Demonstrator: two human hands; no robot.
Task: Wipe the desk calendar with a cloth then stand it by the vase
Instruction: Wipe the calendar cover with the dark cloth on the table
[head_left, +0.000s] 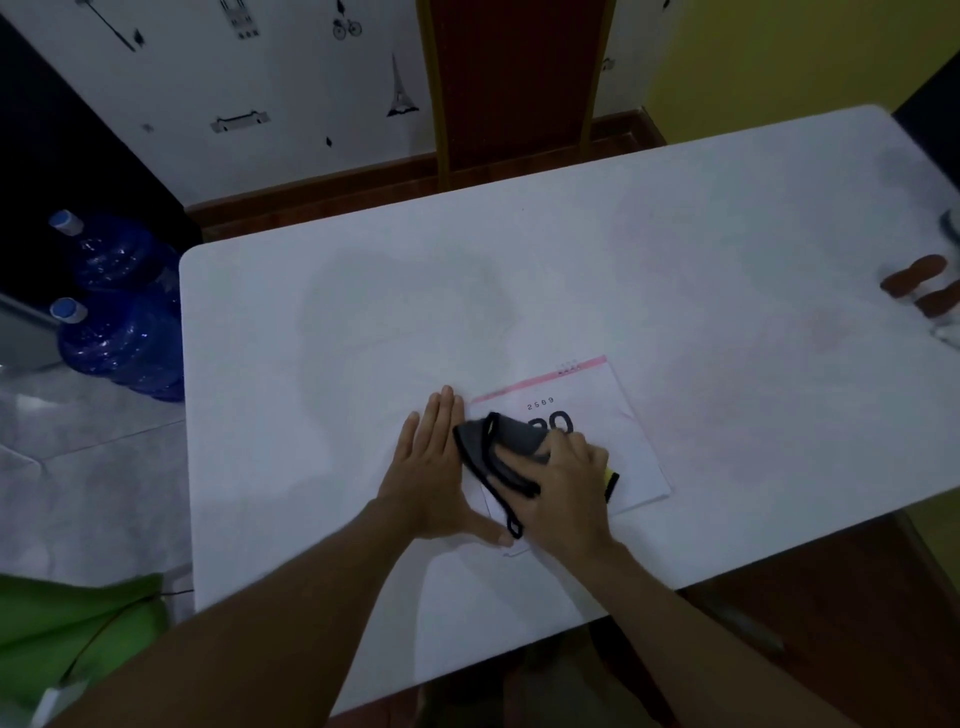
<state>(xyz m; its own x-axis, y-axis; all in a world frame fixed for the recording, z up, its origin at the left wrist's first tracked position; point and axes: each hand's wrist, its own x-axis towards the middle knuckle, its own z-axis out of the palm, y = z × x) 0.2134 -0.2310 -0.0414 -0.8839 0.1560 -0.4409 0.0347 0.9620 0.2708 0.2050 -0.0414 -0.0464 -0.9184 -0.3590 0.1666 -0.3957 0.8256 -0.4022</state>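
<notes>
The desk calendar (597, 410) lies flat on the white table (363, 312), white with a pink strip along its far edge and dark numerals. My right hand (563, 480) presses a grey cloth (511, 441) with black trim onto its middle. A bit of yellow shows under that hand. My left hand (431, 467) rests flat with fingers together on the table, against the calendar's left edge. At the table's far right edge, brown shapes (922, 283) and a pale object are cut off by the frame; I cannot tell if this is the vase.
A wooden chair (514, 83) with a red back stands at the table's far side. Two blue water jugs (122, 312) sit on the floor to the left. Something green (67, 618) lies at the lower left.
</notes>
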